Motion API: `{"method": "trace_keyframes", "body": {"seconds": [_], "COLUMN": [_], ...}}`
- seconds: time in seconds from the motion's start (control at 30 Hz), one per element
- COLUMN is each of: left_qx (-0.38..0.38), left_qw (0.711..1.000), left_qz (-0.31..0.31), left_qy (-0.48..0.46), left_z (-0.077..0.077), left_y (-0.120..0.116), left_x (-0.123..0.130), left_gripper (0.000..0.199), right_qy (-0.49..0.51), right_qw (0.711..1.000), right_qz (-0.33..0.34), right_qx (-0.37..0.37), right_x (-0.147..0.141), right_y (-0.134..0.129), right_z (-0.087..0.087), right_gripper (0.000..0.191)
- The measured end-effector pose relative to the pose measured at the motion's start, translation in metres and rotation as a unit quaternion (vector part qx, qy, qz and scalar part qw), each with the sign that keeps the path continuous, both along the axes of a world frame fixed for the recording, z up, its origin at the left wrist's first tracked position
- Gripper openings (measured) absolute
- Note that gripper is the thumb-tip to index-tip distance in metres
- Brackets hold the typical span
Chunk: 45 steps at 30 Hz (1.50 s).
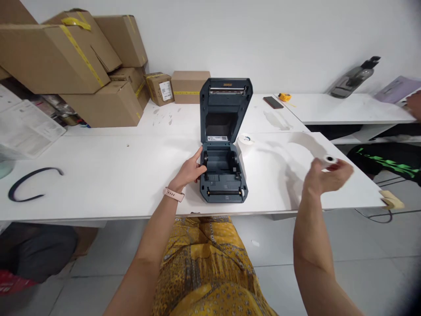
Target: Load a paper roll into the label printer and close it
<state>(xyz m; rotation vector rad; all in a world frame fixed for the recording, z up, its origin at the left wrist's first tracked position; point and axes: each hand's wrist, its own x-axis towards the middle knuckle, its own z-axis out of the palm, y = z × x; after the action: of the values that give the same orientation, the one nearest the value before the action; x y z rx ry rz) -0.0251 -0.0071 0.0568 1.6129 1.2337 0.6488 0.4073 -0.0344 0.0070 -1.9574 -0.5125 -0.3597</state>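
Observation:
A dark blue-grey label printer stands on the white table with its lid raised and its inner bay bare of any roll. My left hand grips the printer's left side wall, thumb over the rim and fingers against the outside. Off to the right, above the tabletop, my right hand is closed round a small white paper roll with a dark hole in its end; motion blurs it a little. A larger white label roll stands on the table against the printer's right side, partly hidden by it.
Cardboard boxes are stacked at the back left, near a clear plastic bin. A black headband lies at the left. Behind are a phone, a yellow tape measure and a bottle. Another person's hand shows at far right.

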Motion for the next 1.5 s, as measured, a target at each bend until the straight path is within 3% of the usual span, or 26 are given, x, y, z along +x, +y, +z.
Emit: {"method": "trace_keyframes", "body": {"seconds": [0.13,0.27,0.43,0.57,0.7,0.77,0.83,0.93,1.03,1.13,1.23,1.33,1.5], "left_qx": [-0.003,-0.003,-0.01,-0.009,-0.01,-0.011,-0.012,-0.016,-0.018,-0.01,-0.002,-0.002,-0.011], "left_qw": [1.0,1.0,1.0,1.0,1.0,1.0,1.0,1.0,0.999,1.0,1.0,1.0,1.0], "left_qz": [0.002,0.001,0.008,0.003,0.002,0.003,0.006,0.008,0.003,-0.004,-0.009,-0.007,-0.006], "left_qy": [-0.008,-0.005,-0.019,-0.022,-0.018,-0.023,-0.024,-0.025,-0.026,-0.022,-0.021,-0.021,-0.026], "left_z": [-0.001,-0.001,-0.002,-0.004,-0.005,-0.005,-0.003,-0.002,-0.004,-0.009,-0.012,-0.011,-0.008], "left_y": [0.0,0.001,0.001,0.002,0.002,0.002,0.002,0.001,0.002,0.004,0.005,0.005,0.003], "left_x": [-0.001,-0.001,0.0,0.0,-0.001,0.0,0.0,0.001,0.0,-0.002,-0.004,-0.004,-0.002], "left_gripper": [0.096,0.096,0.096,0.096,0.095,0.096,0.096,0.095,0.094,0.093,0.092,0.093,0.094], "right_qy": [0.009,0.042,0.052,0.071,0.08,0.044,-0.025,-0.141,-0.204,-0.244,-0.261,-0.235,-0.063], "right_qw": [0.983,0.937,0.898,0.9,0.93,0.921,0.885,0.8,0.71,0.67,0.683,0.716,0.786], "right_qz": [0.143,0.269,0.369,0.392,0.358,0.387,0.465,0.558,0.595,0.59,0.564,0.56,0.6], "right_qx": [-0.117,-0.218,-0.232,-0.177,-0.018,0.01,-0.028,-0.172,-0.318,-0.378,-0.383,-0.344,-0.134], "right_x": [-0.034,-0.076,-0.113,-0.122,-0.113,-0.105,-0.096,-0.085,-0.081,-0.086,-0.093,-0.092,-0.066], "right_y": [0.005,0.007,0.006,0.002,0.008,0.022,0.043,0.08,0.112,0.13,0.135,0.129,0.096], "right_z": [-0.017,-0.019,-0.011,-0.011,0.0,0.012,0.027,0.048,0.06,0.061,0.056,0.054,0.074], "right_gripper": [0.041,0.046,0.051,0.06,0.046,0.042,0.052,0.08,0.09,0.083,0.074,0.069,0.076]}}
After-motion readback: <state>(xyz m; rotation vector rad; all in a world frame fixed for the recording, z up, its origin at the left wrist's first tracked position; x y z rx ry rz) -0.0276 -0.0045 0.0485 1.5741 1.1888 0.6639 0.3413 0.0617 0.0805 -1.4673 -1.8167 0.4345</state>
